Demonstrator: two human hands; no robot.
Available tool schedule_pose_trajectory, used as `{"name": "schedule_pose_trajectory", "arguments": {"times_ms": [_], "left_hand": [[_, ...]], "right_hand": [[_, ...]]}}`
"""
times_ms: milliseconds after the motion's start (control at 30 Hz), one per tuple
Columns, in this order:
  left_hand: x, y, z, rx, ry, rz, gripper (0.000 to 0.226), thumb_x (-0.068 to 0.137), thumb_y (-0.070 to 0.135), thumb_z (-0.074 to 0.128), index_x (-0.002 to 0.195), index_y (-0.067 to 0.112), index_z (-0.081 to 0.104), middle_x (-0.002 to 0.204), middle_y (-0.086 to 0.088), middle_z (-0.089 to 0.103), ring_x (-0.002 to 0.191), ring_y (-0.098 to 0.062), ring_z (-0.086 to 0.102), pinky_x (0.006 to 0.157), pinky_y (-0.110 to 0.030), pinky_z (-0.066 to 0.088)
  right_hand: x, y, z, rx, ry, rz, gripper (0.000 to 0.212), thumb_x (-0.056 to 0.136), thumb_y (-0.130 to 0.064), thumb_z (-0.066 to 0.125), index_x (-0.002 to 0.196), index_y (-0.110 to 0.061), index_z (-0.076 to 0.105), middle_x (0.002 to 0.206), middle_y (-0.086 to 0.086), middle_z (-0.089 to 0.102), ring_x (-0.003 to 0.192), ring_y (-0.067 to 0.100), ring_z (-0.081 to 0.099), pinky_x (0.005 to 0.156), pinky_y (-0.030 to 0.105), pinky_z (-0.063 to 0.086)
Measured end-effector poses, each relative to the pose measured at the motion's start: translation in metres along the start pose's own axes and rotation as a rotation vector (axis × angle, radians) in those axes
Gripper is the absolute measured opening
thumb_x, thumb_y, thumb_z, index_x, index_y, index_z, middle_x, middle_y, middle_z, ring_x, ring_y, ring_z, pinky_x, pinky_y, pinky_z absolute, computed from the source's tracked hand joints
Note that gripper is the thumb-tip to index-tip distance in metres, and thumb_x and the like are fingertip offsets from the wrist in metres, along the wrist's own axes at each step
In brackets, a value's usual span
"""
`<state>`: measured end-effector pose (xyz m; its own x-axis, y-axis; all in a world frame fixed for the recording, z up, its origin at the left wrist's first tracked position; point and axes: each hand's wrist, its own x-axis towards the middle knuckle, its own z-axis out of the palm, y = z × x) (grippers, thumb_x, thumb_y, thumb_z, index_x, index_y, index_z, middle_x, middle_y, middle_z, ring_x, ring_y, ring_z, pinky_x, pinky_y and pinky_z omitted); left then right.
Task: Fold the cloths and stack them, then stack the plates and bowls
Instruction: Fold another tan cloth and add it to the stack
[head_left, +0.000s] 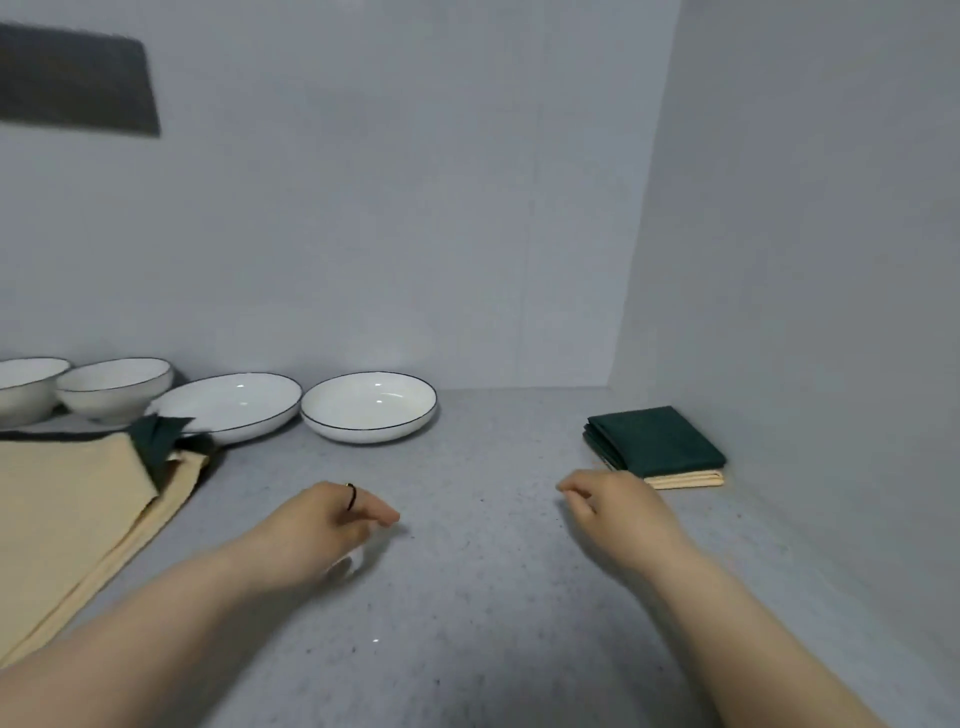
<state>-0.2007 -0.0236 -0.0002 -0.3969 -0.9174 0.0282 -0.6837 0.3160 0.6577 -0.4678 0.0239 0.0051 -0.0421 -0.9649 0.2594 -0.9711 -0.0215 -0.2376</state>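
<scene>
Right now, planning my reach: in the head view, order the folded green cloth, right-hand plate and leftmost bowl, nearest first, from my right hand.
From the right hand:
1. Folded green cloth, just behind it, right.
2. Right-hand plate, back centre.
3. Leftmost bowl, far left edge.

We note a folded dark green cloth (657, 440) lying squarely on a folded beige cloth (685, 479), far right on the bench (493, 597). At the left edge a large beige cloth (78, 509) lies spread and unfolded, with a rumpled green cloth (156, 441) poking out on it. Behind stand two white shallow plates, dark-rimmed: the left plate (228, 408) and the right plate (370, 406), side by side. Further left sit two white bowls, upright and unstacked: the near bowl (115, 387) and the far-left bowl (26, 387).
</scene>
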Motion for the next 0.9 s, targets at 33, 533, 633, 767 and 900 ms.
{"name": "schedule_pose_trajectory", "arguments": {"times_ms": [33,533,633,767,900], "left_hand": [[-0.016,-0.011,-0.011,0.032,-0.034,-0.009,0.030,0.092,0.008,0.049,0.085,0.034,0.060,0.097,0.013,0.064,0.092,-0.004,0.060,0.076,-0.005,0.042],[-0.238,-0.151,-0.082,0.171,0.251,-0.165,0.030,0.094,0.021,0.048,0.121,0.034,0.050,0.138,0.013,0.040,0.118,0.003,0.042,0.099,-0.008,0.025],[-0.227,-0.149,-0.082,0.338,0.262,-0.191,0.040,0.098,0.032,0.037,0.137,0.029,0.039,0.149,0.014,0.028,0.137,-0.002,0.026,0.108,-0.014,0.017],[-0.212,-0.146,-0.083,0.373,0.286,-0.214,0.041,0.098,0.032,0.037,0.139,0.027,0.037,0.152,0.009,0.025,0.140,-0.007,0.024,0.109,-0.016,0.017],[-0.202,-0.150,-0.086,0.190,0.306,-0.221,0.038,0.095,0.024,0.047,0.132,0.019,0.046,0.148,0.004,0.033,0.134,-0.011,0.036,0.104,-0.015,0.023]], "right_hand": [[-0.007,-0.009,0.003,0.018,-0.021,-0.014,0.030,0.096,-0.021,0.040,0.117,-0.019,0.061,0.122,-0.003,0.063,0.112,0.016,0.055,0.085,0.022,0.038],[-0.076,-0.235,0.051,0.206,-0.248,-0.411,0.030,0.095,-0.024,0.045,0.121,-0.020,0.059,0.125,-0.002,0.060,0.115,0.015,0.053,0.093,0.019,0.038],[-0.090,-0.268,0.057,0.255,-0.276,-0.494,0.032,0.095,-0.022,0.044,0.123,-0.018,0.058,0.127,-0.001,0.059,0.115,0.014,0.052,0.087,0.014,0.034],[-0.111,-0.309,0.062,0.360,-0.314,-0.629,0.032,0.092,-0.024,0.051,0.121,-0.014,0.059,0.126,0.001,0.059,0.116,0.017,0.052,0.097,0.024,0.040],[-0.137,-0.338,0.072,0.423,-0.410,-0.820,0.040,0.084,-0.025,0.065,0.120,-0.009,0.060,0.129,0.005,0.056,0.122,0.019,0.045,0.105,0.031,0.036]]}}
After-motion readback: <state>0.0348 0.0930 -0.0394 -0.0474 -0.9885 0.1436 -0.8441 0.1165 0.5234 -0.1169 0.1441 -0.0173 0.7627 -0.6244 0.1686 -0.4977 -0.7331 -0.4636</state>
